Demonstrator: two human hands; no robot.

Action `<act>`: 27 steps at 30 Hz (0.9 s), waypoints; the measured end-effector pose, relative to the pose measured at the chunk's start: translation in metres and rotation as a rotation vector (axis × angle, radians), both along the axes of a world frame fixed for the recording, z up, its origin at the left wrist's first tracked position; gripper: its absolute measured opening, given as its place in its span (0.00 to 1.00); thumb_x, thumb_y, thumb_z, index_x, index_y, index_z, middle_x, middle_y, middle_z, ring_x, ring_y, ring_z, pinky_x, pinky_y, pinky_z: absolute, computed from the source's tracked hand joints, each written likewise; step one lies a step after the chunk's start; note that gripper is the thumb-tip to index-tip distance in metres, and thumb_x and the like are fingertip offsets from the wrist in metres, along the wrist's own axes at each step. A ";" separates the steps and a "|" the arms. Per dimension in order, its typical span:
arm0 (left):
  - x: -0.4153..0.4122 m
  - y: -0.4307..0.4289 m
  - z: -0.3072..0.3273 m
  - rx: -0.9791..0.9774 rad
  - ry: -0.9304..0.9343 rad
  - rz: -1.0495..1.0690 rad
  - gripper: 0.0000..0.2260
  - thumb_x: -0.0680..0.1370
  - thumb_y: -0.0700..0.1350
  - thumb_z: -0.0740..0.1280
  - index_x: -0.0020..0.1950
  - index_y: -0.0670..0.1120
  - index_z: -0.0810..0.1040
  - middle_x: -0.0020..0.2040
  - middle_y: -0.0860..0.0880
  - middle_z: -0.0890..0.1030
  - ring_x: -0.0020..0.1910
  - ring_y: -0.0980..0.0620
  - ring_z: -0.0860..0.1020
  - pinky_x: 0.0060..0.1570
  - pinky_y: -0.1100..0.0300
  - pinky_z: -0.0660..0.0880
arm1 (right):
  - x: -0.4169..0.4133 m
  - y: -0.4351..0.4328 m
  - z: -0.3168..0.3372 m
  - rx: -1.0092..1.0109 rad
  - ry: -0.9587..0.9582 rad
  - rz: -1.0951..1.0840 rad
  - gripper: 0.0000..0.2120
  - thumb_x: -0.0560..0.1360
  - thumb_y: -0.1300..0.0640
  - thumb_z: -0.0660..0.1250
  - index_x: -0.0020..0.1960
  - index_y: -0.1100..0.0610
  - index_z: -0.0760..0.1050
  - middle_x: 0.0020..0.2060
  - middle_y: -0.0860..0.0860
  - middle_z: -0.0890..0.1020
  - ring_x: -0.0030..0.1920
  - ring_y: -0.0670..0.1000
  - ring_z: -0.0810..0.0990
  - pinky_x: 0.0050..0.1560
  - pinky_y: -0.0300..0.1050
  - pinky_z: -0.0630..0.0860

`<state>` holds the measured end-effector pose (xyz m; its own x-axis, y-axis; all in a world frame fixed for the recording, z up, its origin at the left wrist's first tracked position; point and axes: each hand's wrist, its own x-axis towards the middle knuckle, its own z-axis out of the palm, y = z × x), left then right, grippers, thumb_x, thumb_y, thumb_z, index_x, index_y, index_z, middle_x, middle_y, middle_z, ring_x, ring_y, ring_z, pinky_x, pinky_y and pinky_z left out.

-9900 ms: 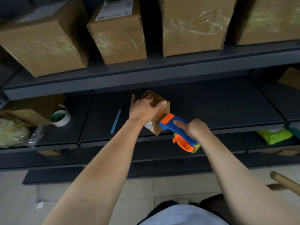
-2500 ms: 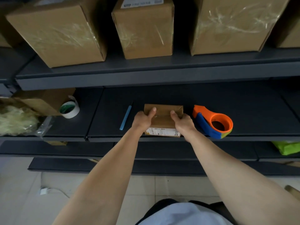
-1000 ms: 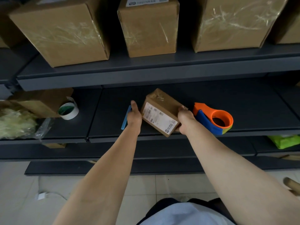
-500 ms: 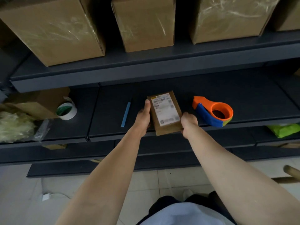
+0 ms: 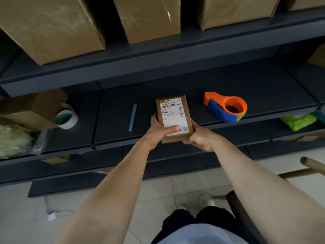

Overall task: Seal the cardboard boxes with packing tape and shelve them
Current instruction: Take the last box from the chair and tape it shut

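Both hands are holding the small box (image 5: 173,118) over the shelf's (image 5: 114,138) front edge, left hand (image 5: 157,133) pinching it thumb-on-label, right hand (image 5: 199,138) curling underneath (fingertips hidden). Only its near end is being gripped, so it's probably risking tipping forward.

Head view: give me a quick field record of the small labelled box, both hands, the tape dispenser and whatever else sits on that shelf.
small box: held in both hands, white label facing the camera
left hand: grips the box's left side, thumb across the label
right hand: grips the box's lower right corner
tape dispenser: lying on the middle shelf, right of the box, untouched
blue stick: on the same shelf, left of the box
tape roll: farther left on that shelf
large boxes: on the upper shelf
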<state>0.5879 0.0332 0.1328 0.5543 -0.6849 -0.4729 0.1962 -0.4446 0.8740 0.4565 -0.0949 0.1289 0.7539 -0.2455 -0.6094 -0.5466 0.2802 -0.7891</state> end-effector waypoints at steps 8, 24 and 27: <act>-0.010 0.014 0.007 -0.047 -0.081 -0.068 0.57 0.56 0.49 0.81 0.75 0.48 0.49 0.62 0.56 0.71 0.63 0.56 0.69 0.62 0.60 0.64 | 0.001 0.011 0.000 -0.428 0.051 -0.018 0.41 0.68 0.43 0.74 0.75 0.42 0.57 0.67 0.49 0.73 0.67 0.52 0.69 0.63 0.48 0.65; -0.097 -0.016 0.070 -0.098 -0.416 0.013 0.36 0.64 0.49 0.79 0.69 0.49 0.67 0.55 0.58 0.77 0.53 0.61 0.76 0.46 0.67 0.74 | -0.085 -0.017 0.057 -0.526 -0.258 -0.194 0.23 0.75 0.48 0.68 0.69 0.52 0.68 0.61 0.48 0.76 0.58 0.47 0.72 0.55 0.41 0.67; -0.126 -0.030 0.087 -0.118 -0.459 0.016 0.40 0.64 0.50 0.79 0.70 0.48 0.64 0.54 0.60 0.75 0.51 0.62 0.74 0.43 0.69 0.70 | -0.114 -0.027 0.074 -0.524 -0.306 -0.245 0.23 0.75 0.50 0.68 0.68 0.52 0.69 0.55 0.45 0.76 0.54 0.45 0.72 0.49 0.36 0.68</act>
